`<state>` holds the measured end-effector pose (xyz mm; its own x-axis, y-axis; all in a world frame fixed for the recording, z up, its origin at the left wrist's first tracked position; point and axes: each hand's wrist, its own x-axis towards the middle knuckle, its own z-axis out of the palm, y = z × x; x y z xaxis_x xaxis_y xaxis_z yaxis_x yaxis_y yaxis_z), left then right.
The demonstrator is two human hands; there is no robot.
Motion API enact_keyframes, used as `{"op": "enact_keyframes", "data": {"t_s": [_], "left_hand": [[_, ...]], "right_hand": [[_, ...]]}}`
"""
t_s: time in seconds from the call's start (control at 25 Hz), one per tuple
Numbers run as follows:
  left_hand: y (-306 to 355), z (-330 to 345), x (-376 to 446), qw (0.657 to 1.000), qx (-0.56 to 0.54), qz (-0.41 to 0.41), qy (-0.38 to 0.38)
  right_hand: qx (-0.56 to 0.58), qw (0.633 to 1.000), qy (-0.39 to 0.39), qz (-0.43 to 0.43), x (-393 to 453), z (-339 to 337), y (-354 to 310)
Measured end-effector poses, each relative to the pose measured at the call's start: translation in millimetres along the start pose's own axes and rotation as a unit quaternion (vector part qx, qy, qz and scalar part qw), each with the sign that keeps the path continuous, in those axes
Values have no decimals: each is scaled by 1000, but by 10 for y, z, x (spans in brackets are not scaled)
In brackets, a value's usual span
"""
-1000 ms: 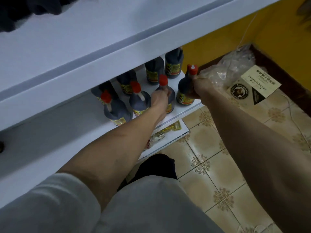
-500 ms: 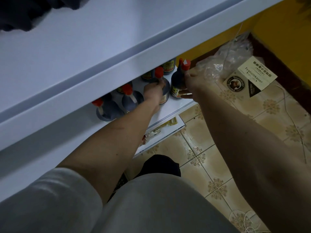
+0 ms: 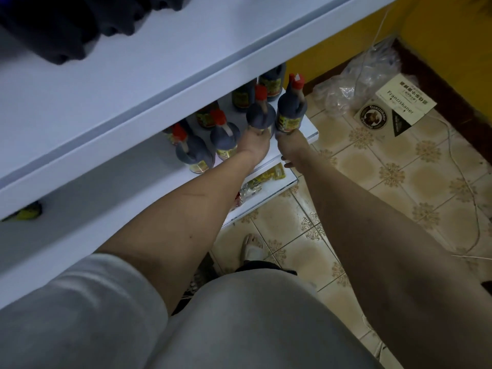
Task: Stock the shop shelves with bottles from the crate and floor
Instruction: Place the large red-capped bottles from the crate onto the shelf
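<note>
Dark glass fills the middle shelf [image 3: 306,130]: two bottles stand at its right end, each with a red cap and a yellow label. The left hand [image 3: 254,143] is curled round the lower body of the left bottle [image 3: 261,115], fingers tucked against the label. Just beside it, the right hand [image 3: 291,145] grips the base of the right bottle [image 3: 290,110], which stands close to the shelf's front corner; the thumb points back toward the wrist. The two bottles are nearly touching, both upright.

To their left, two more bottles [image 3: 210,145] of the same kind stand nearer the front edge, and a back row [image 3: 255,91] of others shows under the lip of the upper shelf [image 3: 159,83]. Dark folded cloth [image 3: 66,27] lies on that upper shelf. Below, a lower shelf [image 3: 266,198] carries yellow packets [image 3: 269,175].

On the tiled floor [image 3: 399,177] near the yellow wall [image 3: 452,49] lie a crumpled clear plastic bag [image 3: 359,83], a printed card [image 3: 394,107] and a thin white cord [image 3: 463,182]. A sandalled foot [image 3: 251,247] shows between the arms
</note>
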<state>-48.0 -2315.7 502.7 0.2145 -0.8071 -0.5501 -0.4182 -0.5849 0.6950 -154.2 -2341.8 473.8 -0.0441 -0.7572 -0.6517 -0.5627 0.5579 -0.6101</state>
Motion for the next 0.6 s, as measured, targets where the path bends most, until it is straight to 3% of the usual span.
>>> {"op": "enact_keyframes", "data": {"t_s": [0.16,0.32,0.6], "left_hand": [[-280,-153,-443,992,112,38,-45],[-881,-443,-972,978,189,79,-43],[-2465,-1212,-2368,949,305,84,-5]], "right_hand": [[-130,990,4,-52,-536,233,145],[-151,984,13,-96,-1315,610,375],[-241,957,23,-161,-2688,1735,969]]}}
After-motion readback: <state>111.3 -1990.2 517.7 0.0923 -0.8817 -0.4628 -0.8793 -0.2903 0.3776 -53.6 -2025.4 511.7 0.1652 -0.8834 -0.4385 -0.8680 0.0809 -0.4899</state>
